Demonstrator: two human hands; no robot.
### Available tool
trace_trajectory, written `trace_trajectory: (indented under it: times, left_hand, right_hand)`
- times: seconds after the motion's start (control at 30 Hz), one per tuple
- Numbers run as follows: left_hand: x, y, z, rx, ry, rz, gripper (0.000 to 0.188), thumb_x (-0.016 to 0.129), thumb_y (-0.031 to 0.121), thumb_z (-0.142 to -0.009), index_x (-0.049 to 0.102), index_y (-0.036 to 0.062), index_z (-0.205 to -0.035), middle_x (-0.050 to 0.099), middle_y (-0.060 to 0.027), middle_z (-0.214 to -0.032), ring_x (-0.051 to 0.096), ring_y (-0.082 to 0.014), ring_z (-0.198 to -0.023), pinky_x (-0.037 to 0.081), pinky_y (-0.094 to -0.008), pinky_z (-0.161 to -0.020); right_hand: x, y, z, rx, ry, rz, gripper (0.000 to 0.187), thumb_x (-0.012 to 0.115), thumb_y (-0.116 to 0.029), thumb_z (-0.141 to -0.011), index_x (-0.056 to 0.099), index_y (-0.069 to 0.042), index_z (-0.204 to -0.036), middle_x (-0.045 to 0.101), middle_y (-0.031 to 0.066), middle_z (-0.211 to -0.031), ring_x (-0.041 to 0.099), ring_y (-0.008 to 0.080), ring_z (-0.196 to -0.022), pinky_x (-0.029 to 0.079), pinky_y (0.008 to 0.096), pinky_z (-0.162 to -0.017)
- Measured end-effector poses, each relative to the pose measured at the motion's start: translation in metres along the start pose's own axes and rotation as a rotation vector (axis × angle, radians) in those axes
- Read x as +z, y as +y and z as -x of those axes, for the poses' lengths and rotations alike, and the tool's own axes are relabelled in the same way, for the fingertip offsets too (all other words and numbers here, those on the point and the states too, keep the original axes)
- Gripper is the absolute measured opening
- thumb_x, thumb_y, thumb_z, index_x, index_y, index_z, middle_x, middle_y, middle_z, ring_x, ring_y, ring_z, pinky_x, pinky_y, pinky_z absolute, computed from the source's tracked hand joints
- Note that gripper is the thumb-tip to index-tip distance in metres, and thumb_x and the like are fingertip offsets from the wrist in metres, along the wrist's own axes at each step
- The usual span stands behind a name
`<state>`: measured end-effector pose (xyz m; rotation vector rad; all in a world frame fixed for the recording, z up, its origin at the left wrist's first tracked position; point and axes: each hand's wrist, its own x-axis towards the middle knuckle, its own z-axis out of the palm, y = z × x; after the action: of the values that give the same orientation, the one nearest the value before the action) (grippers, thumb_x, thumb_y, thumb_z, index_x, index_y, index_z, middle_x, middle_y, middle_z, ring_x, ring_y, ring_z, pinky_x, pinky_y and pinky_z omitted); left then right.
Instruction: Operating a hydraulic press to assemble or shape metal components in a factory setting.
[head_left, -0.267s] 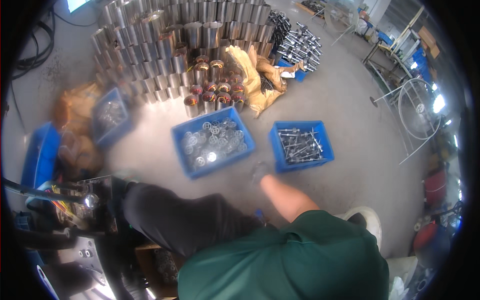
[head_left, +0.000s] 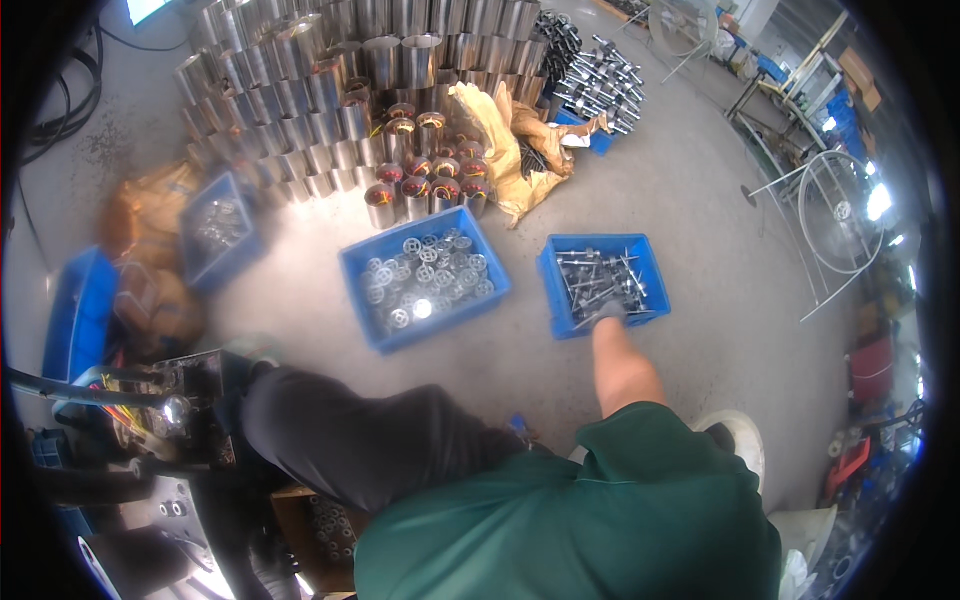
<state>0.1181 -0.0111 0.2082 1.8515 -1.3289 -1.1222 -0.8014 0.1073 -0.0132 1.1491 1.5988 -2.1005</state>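
Observation:
My right hand (head_left: 607,312), in a grey glove, reaches over the near edge of a blue bin (head_left: 570,327). It is at the metal shafts (head_left: 595,280) heaped inside, which carry thicker dark and silver parts. The fingers are blurred and partly hidden, so whether they grip a shaft does not show. To the left of this bin stands another blue bin (head_left: 450,326) with many round, spoked metal end covers (head_left: 428,272). My left hand is out of sight.
Stacked metal cylinders (head_left: 300,95) rise at the back, with wound stators (head_left: 445,190) in front. A torn paper sack (head_left: 515,190) lies beside them. More blue bins (head_left: 80,315) are on the left, near a machine (head_left: 190,385). A stand fan (head_left: 840,212) is at right.
My right hand has moved right and away from me, from the floor between the two bins to the bin of shafts. The arm is stretched out further.

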Motion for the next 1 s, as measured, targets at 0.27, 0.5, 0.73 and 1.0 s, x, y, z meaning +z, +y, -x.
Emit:
trace_trajectory:
  times: [0.27,0.5,0.73,1.0]
  left_hand:
    - [0.029,-0.046,-0.051,-0.061,-0.143,0.042,0.05,0.074,0.014,-0.094,0.052,0.0186,-0.139,0.069,-0.0066,-0.107,0.054,-0.0129,-0.055,0.042,-0.0261,-0.039]
    - [0.022,-0.031,-0.067,-0.566,-0.263,0.606,0.045,0.071,0.014,-0.097,0.053,0.0115,-0.138,0.069,-0.0113,-0.112,0.058,-0.0143,-0.06,0.047,-0.0262,-0.043]
    - [0.025,0.063,0.01,0.165,-0.056,-0.186,0.042,0.067,0.009,-0.1,0.054,0.0056,-0.14,0.061,-0.0108,-0.127,0.07,-0.0203,-0.083,0.06,-0.0281,-0.053]
    - [0.015,0.114,0.047,0.429,0.234,-0.585,0.034,0.072,0.008,-0.092,0.069,0.0072,-0.125,0.067,-0.0163,-0.122,0.068,-0.0349,-0.11,0.056,-0.0417,-0.092]
  right_hand:
    - [-0.066,-0.132,-0.072,-0.894,0.441,0.121,0.049,0.058,-0.042,-0.098,0.068,0.003,-0.114,0.073,0.0274,-0.115,0.071,0.0452,-0.108,0.057,0.0523,-0.086]
    - [-0.024,0.005,0.019,-0.891,0.16,0.649,0.032,0.064,-0.026,-0.094,0.071,0.001,-0.11,0.073,0.027,-0.11,0.071,0.0427,-0.103,0.053,0.0482,-0.084]
    - [0.07,0.141,0.204,-1.121,-1.027,0.914,0.028,0.065,-0.027,-0.097,0.074,-0.004,-0.111,0.076,0.0145,-0.1,0.072,0.0277,-0.098,0.054,0.0392,-0.093]
    - [0.079,0.049,0.567,-1.424,-1.921,0.623,0.009,0.064,-0.012,-0.096,0.068,-0.003,-0.096,0.069,0.0151,-0.091,0.068,0.0298,-0.083,0.053,0.0394,-0.076]
